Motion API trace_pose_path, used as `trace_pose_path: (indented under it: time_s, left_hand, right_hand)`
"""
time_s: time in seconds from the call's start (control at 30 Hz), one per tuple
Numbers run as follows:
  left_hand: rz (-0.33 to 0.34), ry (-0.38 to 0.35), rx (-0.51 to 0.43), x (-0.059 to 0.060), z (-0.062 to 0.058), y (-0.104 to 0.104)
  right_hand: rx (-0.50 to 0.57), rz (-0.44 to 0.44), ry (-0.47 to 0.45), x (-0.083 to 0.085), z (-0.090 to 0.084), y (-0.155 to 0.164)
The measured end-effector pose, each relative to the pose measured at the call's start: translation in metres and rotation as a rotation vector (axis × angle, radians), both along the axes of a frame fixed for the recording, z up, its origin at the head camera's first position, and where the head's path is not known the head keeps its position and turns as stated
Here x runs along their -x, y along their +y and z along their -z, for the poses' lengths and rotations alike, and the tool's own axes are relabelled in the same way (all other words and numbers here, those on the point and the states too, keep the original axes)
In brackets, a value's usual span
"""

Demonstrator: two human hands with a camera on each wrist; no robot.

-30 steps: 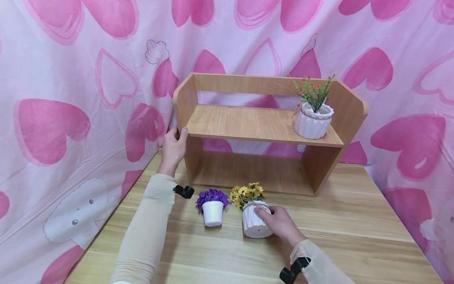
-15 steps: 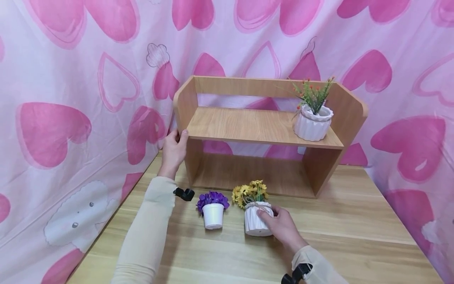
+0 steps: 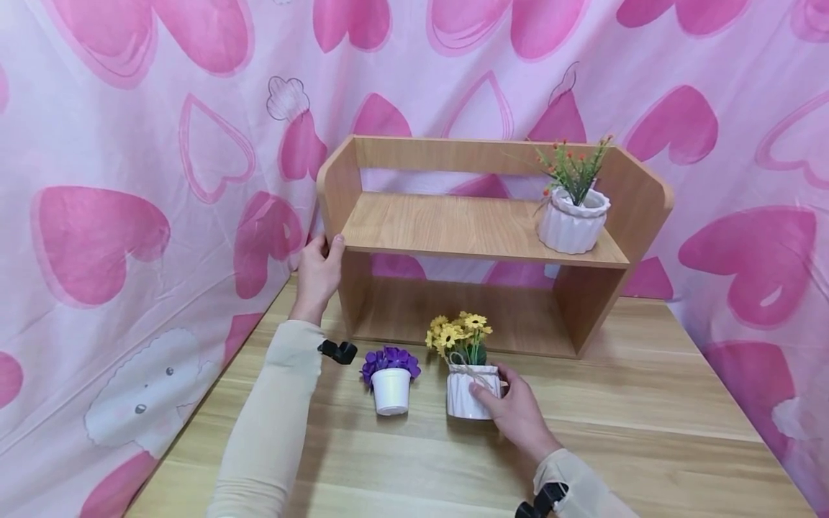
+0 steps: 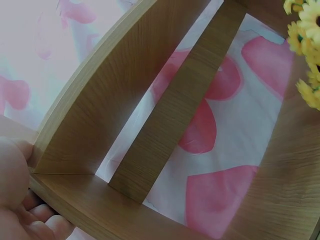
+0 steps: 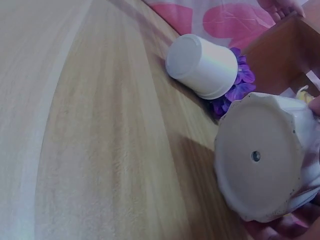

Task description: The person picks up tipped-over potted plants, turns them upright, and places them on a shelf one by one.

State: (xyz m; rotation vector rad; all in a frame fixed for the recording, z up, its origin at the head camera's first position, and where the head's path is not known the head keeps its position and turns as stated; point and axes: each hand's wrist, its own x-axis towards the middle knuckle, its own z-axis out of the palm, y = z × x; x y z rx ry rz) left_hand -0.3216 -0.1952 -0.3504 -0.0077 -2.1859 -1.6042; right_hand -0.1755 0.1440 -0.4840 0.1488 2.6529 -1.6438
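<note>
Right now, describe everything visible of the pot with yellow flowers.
The pot is white and ribbed, apparently glazed ceramic, with twine tied near its rim and a small hole in its base. Yellow flowers and green leaves rise from it. It tilts, flowers toward the shelf, held by the right grip at its right side; whether it touches the table is unclear.
</note>
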Motion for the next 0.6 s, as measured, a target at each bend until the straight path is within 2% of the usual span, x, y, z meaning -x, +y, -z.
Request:
trace_pose_path:
  time_s: [0.47,0.6]
  left_hand:
    - [0.011,0.008,-0.016,0.001,-0.001,0.0]
    - [0.003,0.001,-0.009,0.0,0.0,0.0]
  right_hand:
    - [0.042,-0.031,0.04,-0.004,0.011,0.001]
    - [0.041,-0.043,0.078,-0.005,0.016,0.001]
